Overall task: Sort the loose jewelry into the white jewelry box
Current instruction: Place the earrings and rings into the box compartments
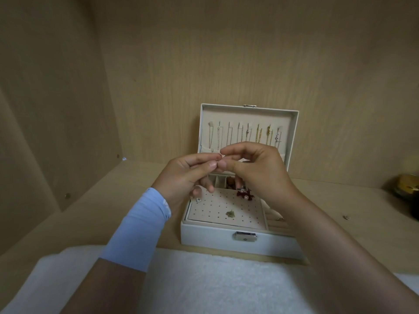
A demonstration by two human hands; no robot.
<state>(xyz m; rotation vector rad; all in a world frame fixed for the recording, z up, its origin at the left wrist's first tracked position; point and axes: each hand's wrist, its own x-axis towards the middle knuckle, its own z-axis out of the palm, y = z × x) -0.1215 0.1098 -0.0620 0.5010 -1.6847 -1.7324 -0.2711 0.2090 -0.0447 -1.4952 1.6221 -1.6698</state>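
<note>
Left hand, right hand above box, thumb and forefinger tips pinched, hands touching; cannot tell what they pinch, too small. Below: white jewelry box open on wooden shelf, necklaces hanging in upright lid. Silver stud, green piece on perforated tray. Small loose piece on shelf, right of box.

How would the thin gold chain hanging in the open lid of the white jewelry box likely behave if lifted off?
The thin gold chain would probably go limp and drape, since it hangs straight from the lid of the white jewelry box. Being so fine, it likely weighs little. It may snag the silver chains hanging close beside it.
</note>
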